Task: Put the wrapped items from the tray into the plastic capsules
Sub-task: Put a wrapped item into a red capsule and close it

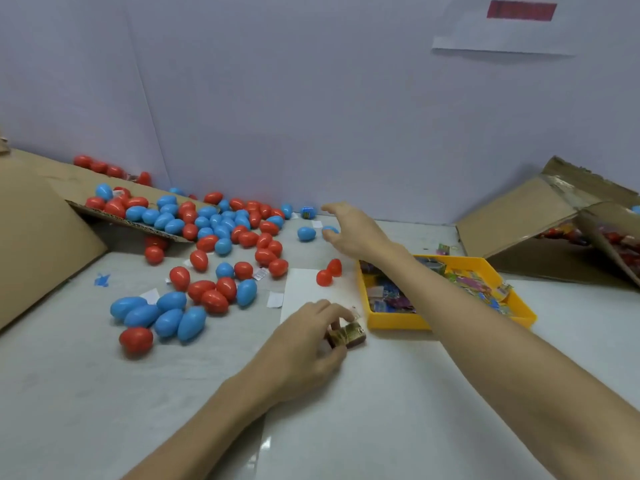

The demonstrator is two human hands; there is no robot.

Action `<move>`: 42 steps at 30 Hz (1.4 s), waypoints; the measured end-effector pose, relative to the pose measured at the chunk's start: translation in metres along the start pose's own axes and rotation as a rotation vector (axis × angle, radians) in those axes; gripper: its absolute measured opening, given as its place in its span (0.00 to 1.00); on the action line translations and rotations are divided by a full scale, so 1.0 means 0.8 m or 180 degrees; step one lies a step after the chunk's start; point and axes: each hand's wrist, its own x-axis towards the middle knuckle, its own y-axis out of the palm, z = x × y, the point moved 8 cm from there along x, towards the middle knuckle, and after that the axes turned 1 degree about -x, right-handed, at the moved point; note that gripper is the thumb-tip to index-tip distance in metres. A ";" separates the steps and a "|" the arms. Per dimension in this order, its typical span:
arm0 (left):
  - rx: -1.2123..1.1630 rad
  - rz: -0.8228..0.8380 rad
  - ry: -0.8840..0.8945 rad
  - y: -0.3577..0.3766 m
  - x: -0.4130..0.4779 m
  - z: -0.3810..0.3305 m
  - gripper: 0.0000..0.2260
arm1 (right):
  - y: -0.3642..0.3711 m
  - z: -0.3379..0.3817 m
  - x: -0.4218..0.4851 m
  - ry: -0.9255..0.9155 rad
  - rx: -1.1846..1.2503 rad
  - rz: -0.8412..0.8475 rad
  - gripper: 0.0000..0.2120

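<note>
Seen from the head view, the left hand rests on the tabletop, and its grip pinches a golden wrapped item just beside the yellow tray. The grip of the right hand is released, with the fingers spread over a blue capsule, near the scattered red and blue capsules.

We are holding our right arm stretched far forward, forearm straight, and our right hand is hovering palm down with its fingers spread and loosely extended. Our left hand is sitting lower and nearer us, pinching a small wrapped item between curled fingers and thumb.
</note>
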 end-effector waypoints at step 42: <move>0.0237 0.0217 -0.0059 0.012 0.008 0.003 0.15 | -0.189 -0.198 -0.098 0.1190 0.6044 -0.1562 0.24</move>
